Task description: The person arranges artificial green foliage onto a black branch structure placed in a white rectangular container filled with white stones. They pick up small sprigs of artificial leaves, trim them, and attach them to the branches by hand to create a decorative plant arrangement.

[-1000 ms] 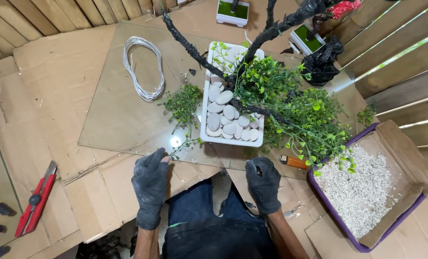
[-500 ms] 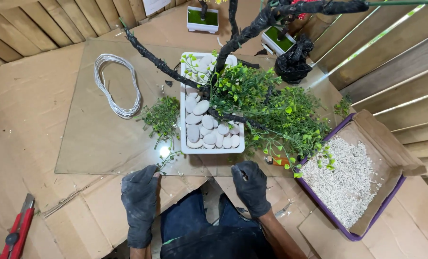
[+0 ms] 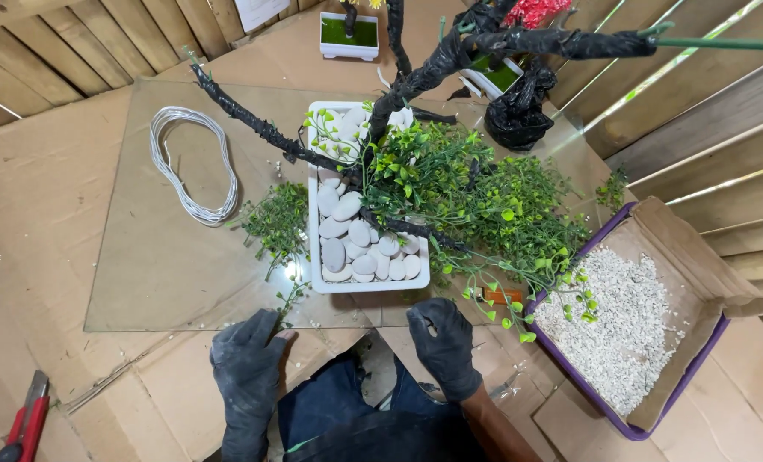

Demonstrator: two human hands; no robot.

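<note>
Both my hands wear black gloves and rest on the cardboard near the front edge of a glass sheet. My left hand lies flat with fingers spread, its fingertips by a small green sprig. My right hand is loosely curled just below a white rectangular pot filled with white pebbles. An artificial tree with black wrapped branches and green leaves rises from the pot. Neither hand holds anything that I can see.
A coil of white wire lies on the glass at left. A loose leafy clump sits beside the pot. A purple-rimmed box of white gravel stands at right. Red-handled pliers lie at bottom left. Wooden slat walls surround.
The view has shifted, so the scene sits further left and lower in frame. My hands stay near the glass edge; the right hand has curled slightly.
</note>
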